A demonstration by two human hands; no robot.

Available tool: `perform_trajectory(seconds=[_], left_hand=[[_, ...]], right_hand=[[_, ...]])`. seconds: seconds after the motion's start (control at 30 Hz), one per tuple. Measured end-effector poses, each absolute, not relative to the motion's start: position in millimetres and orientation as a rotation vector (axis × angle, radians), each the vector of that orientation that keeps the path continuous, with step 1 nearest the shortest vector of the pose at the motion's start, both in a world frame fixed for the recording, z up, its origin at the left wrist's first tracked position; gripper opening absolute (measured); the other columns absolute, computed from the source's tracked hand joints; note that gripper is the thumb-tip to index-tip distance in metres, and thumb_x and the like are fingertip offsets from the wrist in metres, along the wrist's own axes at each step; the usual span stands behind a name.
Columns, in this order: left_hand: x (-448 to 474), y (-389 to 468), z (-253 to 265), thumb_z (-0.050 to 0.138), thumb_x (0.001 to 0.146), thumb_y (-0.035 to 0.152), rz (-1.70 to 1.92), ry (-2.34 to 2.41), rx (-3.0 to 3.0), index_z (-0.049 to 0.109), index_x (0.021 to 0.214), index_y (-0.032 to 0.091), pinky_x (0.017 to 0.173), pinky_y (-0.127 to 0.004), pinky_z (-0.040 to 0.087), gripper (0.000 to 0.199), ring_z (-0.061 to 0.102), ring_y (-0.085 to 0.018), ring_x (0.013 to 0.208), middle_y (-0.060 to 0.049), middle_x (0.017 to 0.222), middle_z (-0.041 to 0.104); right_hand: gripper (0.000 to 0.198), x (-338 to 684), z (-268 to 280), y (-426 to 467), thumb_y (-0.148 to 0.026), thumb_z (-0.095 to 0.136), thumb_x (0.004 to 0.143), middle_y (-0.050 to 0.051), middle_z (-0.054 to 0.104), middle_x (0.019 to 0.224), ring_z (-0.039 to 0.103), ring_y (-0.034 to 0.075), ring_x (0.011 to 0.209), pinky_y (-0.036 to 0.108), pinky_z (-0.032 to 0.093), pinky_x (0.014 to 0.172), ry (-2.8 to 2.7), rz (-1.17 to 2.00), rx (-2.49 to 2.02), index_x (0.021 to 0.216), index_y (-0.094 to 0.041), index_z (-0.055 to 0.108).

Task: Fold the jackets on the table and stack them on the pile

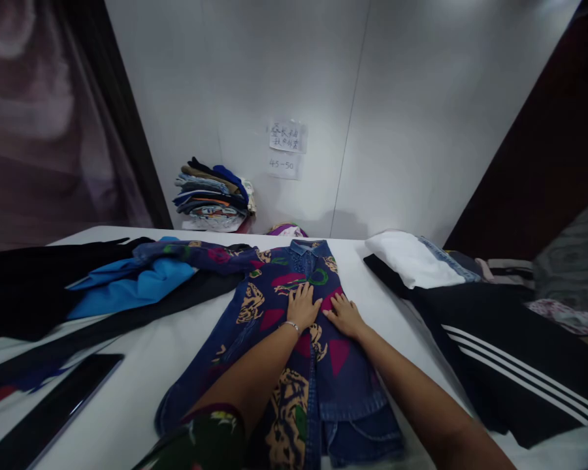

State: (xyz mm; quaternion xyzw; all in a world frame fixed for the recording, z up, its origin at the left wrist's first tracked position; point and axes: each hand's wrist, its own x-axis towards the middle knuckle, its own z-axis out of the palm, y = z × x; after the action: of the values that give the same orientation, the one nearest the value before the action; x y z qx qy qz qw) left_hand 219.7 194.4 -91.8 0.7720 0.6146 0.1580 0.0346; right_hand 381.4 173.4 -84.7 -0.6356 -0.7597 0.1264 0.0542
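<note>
A dark blue patterned denim shirt (279, 313) lies front up on the white table, its collar pointing away from me. Magenta patches, tan figures and green marks cover it, and its left-hand sleeve stretches out to the left. My left hand (302, 307), with a bracelet at the wrist, rests on the shirt's chest with fingers spread. Just to its right my right hand (345, 316) presses on the other front panel, fingers stretched out. Neither hand grips anything. The right-hand sleeve is not visible, and my left forearm covers part of the lower shirt.
Black and bright blue garments (132, 284) lie left, near a dark flat device (53, 414). Black clothing with white stripes (509, 359) and a white garment (406, 258) lie right. A stack of folded clothes (215, 196) stands by the wall, left of paper notes (287, 137).
</note>
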Motion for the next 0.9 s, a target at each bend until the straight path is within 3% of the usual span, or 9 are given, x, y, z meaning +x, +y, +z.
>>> perform_trajectory(seconds=[0.3,0.47,0.57,0.77,0.9], left_hand=[[219.8,193.4,-90.7,0.031,0.093,0.048,0.477,1.898,2.371,0.039,0.142,0.016,0.115,-0.049,0.018,0.059,0.023,-0.024,0.142,-0.009,0.153,0.031],[219.6,194.1,-93.2,0.031,0.093,0.046,0.503,1.916,2.405,0.041,0.14,0.015,0.114,-0.048,0.019,0.057,0.026,-0.024,0.14,-0.01,0.151,0.035],[219.9,194.2,-93.5,0.031,0.093,0.044,0.5,1.922,2.416,0.041,0.14,0.013,0.114,-0.047,0.02,0.057,0.027,-0.025,0.14,-0.012,0.15,0.036],[220.3,194.5,-93.0,0.029,0.094,0.045,0.486,1.92,2.408,0.042,0.14,0.014,0.114,-0.048,0.02,0.057,0.028,-0.027,0.14,-0.013,0.15,0.036],[219.7,194.9,-93.6,0.03,0.093,0.045,0.486,1.918,2.425,0.042,0.14,0.015,0.114,-0.048,0.02,0.057,0.028,-0.026,0.14,-0.012,0.15,0.036]], right_hand=[[0.065,361.5,-49.4,269.8,-0.048,0.03,0.095,0.012,0.013,0.157,0.005,0.025,0.145,0.042,0.005,0.114,-2.209,0.184,-1.901,0.148,-0.01,0.023],[0.072,334.3,-65.0,319.7,-0.054,0.026,0.094,0.017,0.013,0.156,0.005,0.028,0.144,0.042,0.002,0.114,-2.217,0.229,-1.922,0.147,-0.005,0.023],[0.073,326.2,-82.0,332.8,-0.059,0.028,0.092,0.015,0.02,0.155,0.01,0.026,0.144,0.041,0.005,0.114,-2.289,0.312,-1.898,0.145,-0.008,0.031],[0.075,331.1,-82.6,339.1,-0.063,0.021,0.092,0.012,0.02,0.156,0.011,0.024,0.144,0.04,0.008,0.113,-2.293,0.366,-1.881,0.146,-0.013,0.03],[0.074,337.2,-67.8,348.5,-0.061,0.018,0.093,0.011,0.01,0.158,0.002,0.024,0.145,0.039,0.002,0.114,-2.19,0.291,-1.902,0.149,-0.011,0.021]])
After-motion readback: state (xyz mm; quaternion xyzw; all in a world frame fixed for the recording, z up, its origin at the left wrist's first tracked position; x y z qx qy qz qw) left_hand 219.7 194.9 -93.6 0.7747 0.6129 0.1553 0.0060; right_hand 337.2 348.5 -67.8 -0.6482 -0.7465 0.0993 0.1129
